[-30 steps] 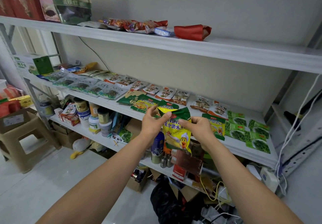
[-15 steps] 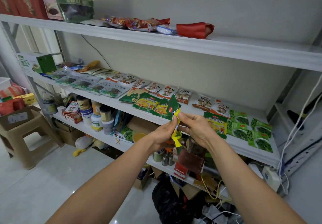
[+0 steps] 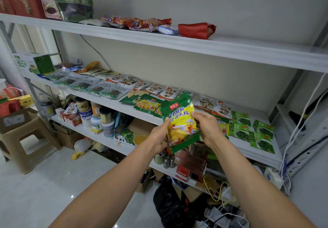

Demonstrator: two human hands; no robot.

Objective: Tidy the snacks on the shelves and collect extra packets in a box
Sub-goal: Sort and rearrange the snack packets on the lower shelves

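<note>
I hold a green and yellow seasoning packet upright in front of the middle shelf, its printed face toward me. My left hand grips its left edge and my right hand pinches its right edge. Behind it, rows of flat snack packets lie along the shelf: similar green and yellow packets, white mushroom packets and green seaweed packets at the right.
The top shelf carries red boxes, a large green bag and red wrappers. The lower shelf holds jars and boxes. A cardboard box sits on a plastic stool at left. Cables hang at right; a black bag lies on the floor.
The packet, seen edge-on half a second ago, has been turned so its face shows, and it sits slightly higher and to the right between both hands.
</note>
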